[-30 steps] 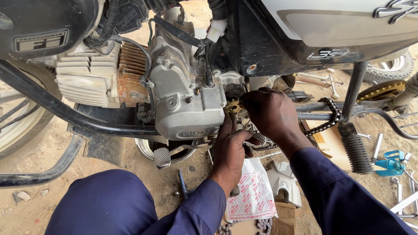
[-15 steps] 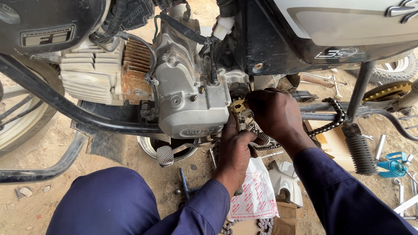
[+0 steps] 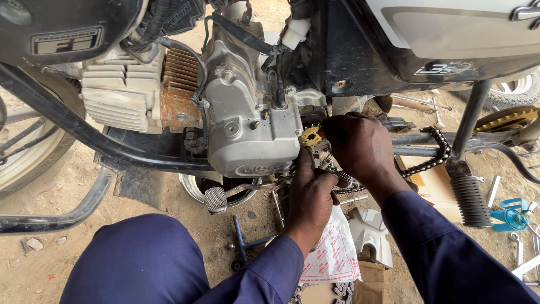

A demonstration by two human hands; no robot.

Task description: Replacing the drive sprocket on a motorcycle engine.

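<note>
Both hands stay put: right hand (image 3: 360,147) still grips the drive chain (image 3: 433,152) at the gold sprocket (image 3: 309,136); left hand (image 3: 310,197), at its 7 o'clock, stays curled, grip hidden.

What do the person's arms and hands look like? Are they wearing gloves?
No gloves: the left hand and the right hand are both bare, with no rings or watch showing. Each arm wears a long dark navy sleeve reaching the wrist, plain cloth without markings. The trousers match that navy.
</note>
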